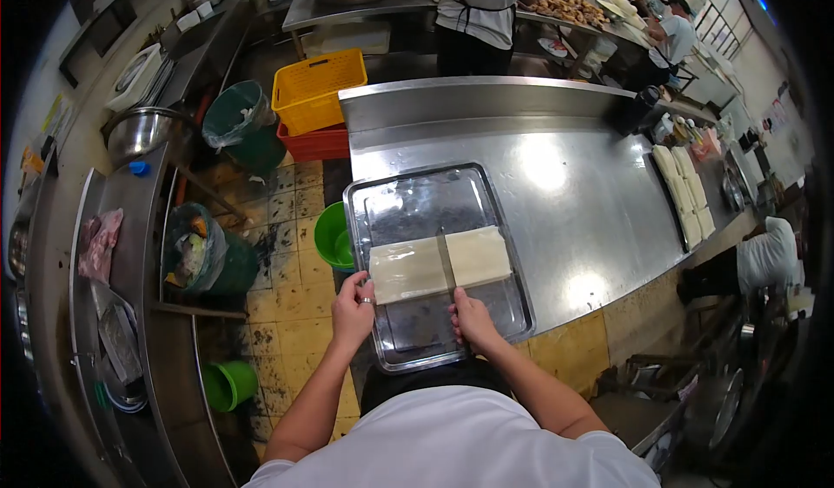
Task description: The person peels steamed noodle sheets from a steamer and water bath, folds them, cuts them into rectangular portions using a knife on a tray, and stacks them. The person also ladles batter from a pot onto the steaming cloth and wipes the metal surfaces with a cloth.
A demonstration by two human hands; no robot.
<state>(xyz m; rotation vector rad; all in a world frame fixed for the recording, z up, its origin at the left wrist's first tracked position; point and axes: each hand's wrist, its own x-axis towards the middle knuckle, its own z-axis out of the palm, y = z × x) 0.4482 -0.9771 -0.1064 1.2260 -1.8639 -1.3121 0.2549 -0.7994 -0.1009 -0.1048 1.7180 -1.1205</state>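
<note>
A: Leftmost?
B: Left hand (352, 314), lower centre: fingers bent at the pale slab's (404, 269) left end. Gripping or not, cannot tell.
A: Slab?
B: Mid-frame, flat across the metal tray (417, 201).
A: Next?
B: Right hand (471, 317), closed round a knife (446, 260); blade spans the slab. Steel table (591, 193) beyond; white blocks (684, 194), right of frame.

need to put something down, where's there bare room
Widest: the steel counter between the metal tray and the pale blocks at right. Smaller: the tray's far end, beyond the pale slab. Crowded: the slab, with the left hand at its end and the knife across it in the right hand.
</note>
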